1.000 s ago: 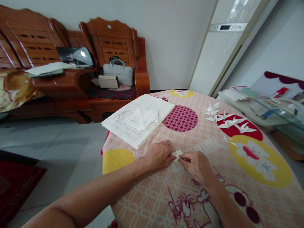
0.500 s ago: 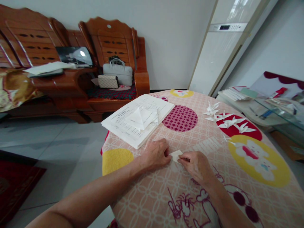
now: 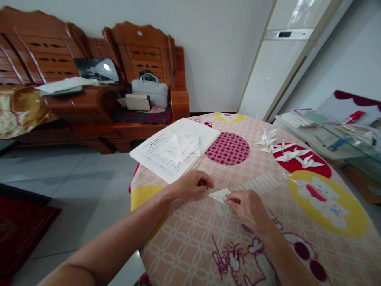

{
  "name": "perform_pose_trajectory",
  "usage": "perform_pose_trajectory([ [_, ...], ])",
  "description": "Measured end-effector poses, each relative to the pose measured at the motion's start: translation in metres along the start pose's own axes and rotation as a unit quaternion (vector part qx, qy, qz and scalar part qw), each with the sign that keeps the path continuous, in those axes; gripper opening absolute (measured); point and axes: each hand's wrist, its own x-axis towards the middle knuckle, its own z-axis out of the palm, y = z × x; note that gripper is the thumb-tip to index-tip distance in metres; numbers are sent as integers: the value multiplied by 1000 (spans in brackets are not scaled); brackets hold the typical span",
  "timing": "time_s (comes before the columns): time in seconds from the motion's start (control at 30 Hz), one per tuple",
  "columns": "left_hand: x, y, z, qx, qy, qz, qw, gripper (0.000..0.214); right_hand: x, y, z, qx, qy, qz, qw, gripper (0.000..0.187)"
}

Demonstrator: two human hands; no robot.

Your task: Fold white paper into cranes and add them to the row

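Note:
A small folded piece of white paper [image 3: 219,195] lies on the patterned tablecloth in front of me. My right hand [image 3: 245,204] pinches its right end between thumb and fingers. Just left of the paper, my left hand [image 3: 193,184] rests with fingers loosely curled and a gap beside the thumb; it holds nothing. Beyond the left hand is a stack of printed sheets [image 3: 154,159], with a folded white paper triangle [image 3: 175,149] on top. Several white paper cranes [image 3: 290,154] stand together at the right of the table.
The round table's cloth [image 3: 184,242] has printed circles and cartoon figures. Behind it, a wooden armchair [image 3: 149,43] holds a grey handbag [image 3: 154,92]. A tall white air conditioner [image 3: 274,59] stands at the back; a glass-topped stand [image 3: 342,139] with papers is at the right.
My left hand has let go of the folded paper and drawn back slightly up and left, baring its left point. My right hand keeps its pinch. The view has shifted a little.

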Motion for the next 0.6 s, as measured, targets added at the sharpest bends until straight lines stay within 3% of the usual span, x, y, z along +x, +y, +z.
perform_pose_trajectory([
  [0.13, 10, 8, -3, 6, -22, 0, 1000, 26, 0, 5, 2, 37, 3, 3, 999, 17],
  [0.47, 44, 28, 12, 52, -44, -22, 997, 13, -1, 9, 0, 63, 13, -13, 998, 18],
  [0.6, 46, 26, 12, -36, -62, -16, 997, 22, 0, 13, -2, 73, 63, 17, 995, 17],
])
